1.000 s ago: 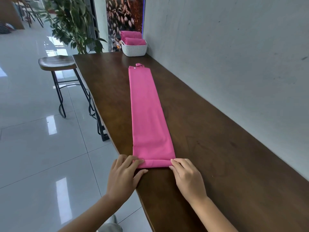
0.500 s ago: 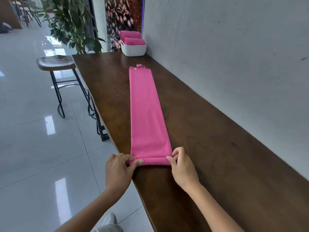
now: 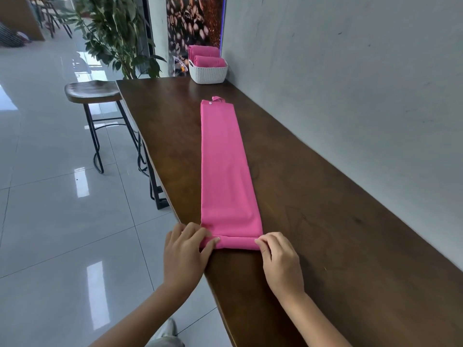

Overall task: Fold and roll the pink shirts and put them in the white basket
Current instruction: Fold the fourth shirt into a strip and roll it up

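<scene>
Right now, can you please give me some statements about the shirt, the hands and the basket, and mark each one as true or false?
1. The shirt lies folded into a long strip on the table. True.
2. The basket is empty. False: it holds pink rolls.
3. Both hands, left and right, are at the shirt's near end. True.
4. The shirt is fully rolled. False: only the near end is turned over.
5. The stool stands right of the table. False: left.
</scene>
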A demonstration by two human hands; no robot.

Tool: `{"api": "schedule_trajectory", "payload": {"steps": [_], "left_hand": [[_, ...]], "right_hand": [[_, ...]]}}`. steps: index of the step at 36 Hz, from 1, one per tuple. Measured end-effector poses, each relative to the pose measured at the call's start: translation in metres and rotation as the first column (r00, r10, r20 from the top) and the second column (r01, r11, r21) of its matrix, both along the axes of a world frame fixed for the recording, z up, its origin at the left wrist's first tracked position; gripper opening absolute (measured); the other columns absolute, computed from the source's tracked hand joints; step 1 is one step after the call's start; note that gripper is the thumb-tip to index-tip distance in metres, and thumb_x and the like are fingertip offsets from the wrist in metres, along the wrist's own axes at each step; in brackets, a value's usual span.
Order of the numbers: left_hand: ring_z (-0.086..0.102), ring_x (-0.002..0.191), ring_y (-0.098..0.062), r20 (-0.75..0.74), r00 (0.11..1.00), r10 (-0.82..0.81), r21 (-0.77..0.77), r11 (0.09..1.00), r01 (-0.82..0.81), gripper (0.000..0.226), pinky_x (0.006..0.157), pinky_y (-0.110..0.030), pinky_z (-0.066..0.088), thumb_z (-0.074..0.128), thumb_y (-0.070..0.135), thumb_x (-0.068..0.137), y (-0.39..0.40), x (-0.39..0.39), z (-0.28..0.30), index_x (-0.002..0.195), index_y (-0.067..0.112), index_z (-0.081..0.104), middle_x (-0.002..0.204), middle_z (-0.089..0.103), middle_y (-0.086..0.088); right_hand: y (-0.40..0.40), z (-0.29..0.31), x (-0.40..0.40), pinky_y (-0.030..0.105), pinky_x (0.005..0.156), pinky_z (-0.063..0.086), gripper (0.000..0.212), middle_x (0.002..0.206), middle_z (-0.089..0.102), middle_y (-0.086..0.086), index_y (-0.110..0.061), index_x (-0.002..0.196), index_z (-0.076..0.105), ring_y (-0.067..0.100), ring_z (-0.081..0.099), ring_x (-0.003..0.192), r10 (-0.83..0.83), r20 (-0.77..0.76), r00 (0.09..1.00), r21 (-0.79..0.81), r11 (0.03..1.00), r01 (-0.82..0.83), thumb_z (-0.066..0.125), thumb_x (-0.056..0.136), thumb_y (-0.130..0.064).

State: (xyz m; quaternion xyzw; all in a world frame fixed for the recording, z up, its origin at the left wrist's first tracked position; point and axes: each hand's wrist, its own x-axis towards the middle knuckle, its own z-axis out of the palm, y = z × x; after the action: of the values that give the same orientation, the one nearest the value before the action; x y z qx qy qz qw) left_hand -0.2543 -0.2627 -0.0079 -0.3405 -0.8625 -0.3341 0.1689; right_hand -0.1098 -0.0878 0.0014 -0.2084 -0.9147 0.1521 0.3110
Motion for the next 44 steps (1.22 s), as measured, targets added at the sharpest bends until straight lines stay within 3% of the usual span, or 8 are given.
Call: {"api": "schedule_trajectory", "payload": {"steps": [5, 13, 20, 24, 29, 35, 39, 44], "left_hand": [[0.052, 0.091, -0.018, -0.11, 0.992, -0.069, -0.031, 0.997, 0.066, 0.038, 0.078, -0.033, 0.046, 0.054, 0.049, 0.095, -0.004, 0.0, -0.009, 0.092, 0.019, 0.077, 0.094, 0.068, 0.006], [0.054, 0.1, -0.018, -0.093, 0.987, -0.132, -0.083, 0.989, 0.124, 0.044, 0.085, -0.033, 0.048, 0.055, 0.056, 0.094, -0.008, -0.014, -0.019, 0.108, 0.02, 0.076, 0.104, 0.067, 0.006], [0.047, 0.089, -0.01, 0.185, 0.981, -0.052, -0.039, 0.997, 0.061, 0.049, 0.085, -0.032, 0.041, 0.048, 0.068, 0.091, 0.004, -0.024, -0.005, 0.105, 0.03, 0.076, 0.089, 0.062, 0.018], [0.048, 0.086, -0.006, 0.392, 0.92, 0.022, -0.003, 1.0, -0.023, 0.032, 0.086, -0.034, 0.038, 0.067, 0.068, 0.081, 0.01, -0.026, 0.008, 0.089, 0.037, 0.066, 0.077, 0.062, 0.021], [0.056, 0.08, -0.011, 0.564, 0.823, 0.072, 0.015, 0.995, -0.097, 0.041, 0.083, -0.043, 0.05, 0.075, 0.066, 0.075, 0.018, -0.033, 0.021, 0.079, 0.032, 0.053, 0.07, 0.062, 0.015], [0.049, 0.085, -0.016, 0.305, 0.94, 0.149, -0.108, 0.987, -0.122, 0.039, 0.083, -0.035, 0.044, 0.065, 0.067, 0.084, 0.023, -0.034, 0.018, 0.086, 0.032, 0.049, 0.083, 0.055, 0.014], [0.047, 0.09, -0.014, 0.114, 0.992, 0.053, -0.057, 0.997, -0.047, 0.022, 0.083, -0.034, 0.048, 0.058, 0.05, 0.098, 0.022, -0.03, 0.005, 0.095, 0.028, 0.06, 0.096, 0.056, 0.011], [0.055, 0.096, -0.018, -0.077, 0.995, -0.059, -0.086, 0.995, 0.053, 0.036, 0.086, -0.034, 0.051, 0.054, 0.051, 0.096, 0.015, -0.027, -0.004, 0.112, 0.023, 0.07, 0.106, 0.062, 0.006]], "right_hand": [[0.004, -0.007, 0.011, 0.022, 0.092, 0.054, 0.032, 0.109, 0.069, 0.0, -0.009, 0.115, 0.074, 0.012, 0.063, 0.103, 0.057, 0.095, 0.994, 0.106, 0.992, -0.067, 0.061, 0.096, -0.032], [0.01, -0.007, 0.001, 0.028, 0.085, 0.06, 0.038, 0.114, 0.066, 0.001, -0.01, 0.12, 0.073, 0.015, 0.064, 0.104, 0.02, 0.114, 0.993, 0.037, 0.999, -0.025, 0.08, 0.083, -0.019], [0.018, 0.005, -0.01, 0.017, 0.083, 0.05, 0.032, 0.109, 0.064, -0.006, -0.013, 0.124, 0.071, 0.006, 0.056, 0.101, 0.003, 0.193, 0.981, -0.167, 0.986, 0.03, 0.067, 0.095, -0.026], [0.022, 0.015, -0.02, 0.014, 0.086, 0.046, 0.033, 0.118, 0.062, -0.009, -0.021, 0.126, 0.067, 0.001, 0.052, 0.104, -0.018, 0.278, 0.96, -0.272, 0.957, 0.097, 0.055, 0.101, -0.038], [0.027, 0.025, -0.032, 0.009, 0.06, 0.04, 0.02, 0.106, 0.061, -0.01, -0.028, 0.113, 0.053, 0.004, 0.058, 0.087, -0.058, 0.318, 0.946, -0.416, 0.888, 0.195, 0.055, 0.1, -0.043], [0.031, 0.037, -0.049, 0.015, 0.05, 0.034, 0.023, 0.101, 0.06, -0.005, -0.025, 0.111, 0.04, 0.002, 0.052, 0.072, -0.1, 0.434, 0.895, -0.409, 0.864, 0.295, 0.05, 0.102, -0.043], [0.033, 0.041, -0.056, 0.019, 0.048, 0.031, 0.024, 0.094, 0.056, -0.005, -0.021, 0.107, 0.043, 0.001, 0.047, 0.067, -0.119, 0.48, 0.869, -0.388, 0.86, 0.332, 0.048, 0.103, -0.044], [0.043, 0.043, -0.064, 0.024, 0.051, 0.036, 0.03, 0.091, 0.055, -0.005, -0.018, 0.103, 0.047, 0.01, 0.052, 0.073, -0.129, 0.497, 0.858, -0.408, 0.838, 0.363, 0.049, 0.101, -0.048]]}}
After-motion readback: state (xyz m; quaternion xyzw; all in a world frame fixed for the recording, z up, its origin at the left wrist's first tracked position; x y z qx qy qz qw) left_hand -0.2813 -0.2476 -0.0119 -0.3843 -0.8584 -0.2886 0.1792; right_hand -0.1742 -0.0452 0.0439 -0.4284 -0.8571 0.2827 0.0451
